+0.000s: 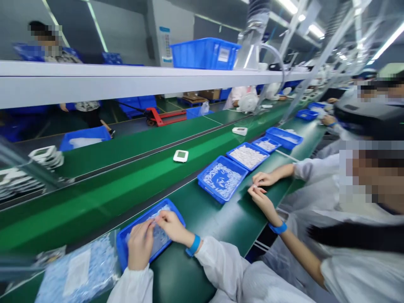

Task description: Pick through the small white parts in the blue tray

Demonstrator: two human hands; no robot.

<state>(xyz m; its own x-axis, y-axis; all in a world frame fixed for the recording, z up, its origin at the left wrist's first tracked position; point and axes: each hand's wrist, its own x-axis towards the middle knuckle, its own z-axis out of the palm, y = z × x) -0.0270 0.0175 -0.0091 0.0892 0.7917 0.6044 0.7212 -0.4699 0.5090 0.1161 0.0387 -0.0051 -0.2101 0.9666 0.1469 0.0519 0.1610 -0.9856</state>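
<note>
My left hand (140,244) and my right hand (173,226) meet above a blue tray (121,248). Fingertips of both are pinched close together around something too small to name. A blue band (193,245) circles my right wrist. Small pale, translucent pieces (161,240) lie in the tray beneath my hands. Left of the tray rests a clear plastic bag (104,269) filled with light-blue pieces, a white label (77,272) on it.
A co-worker's hands (261,185) work beside blue trays of small white parts (248,155). White devices with screens (181,156) sit on the green conveyor belt (139,171). More white devices (47,158) are stacked at left. A shelf (132,86) crosses overhead, holding a blue bin (202,54).
</note>
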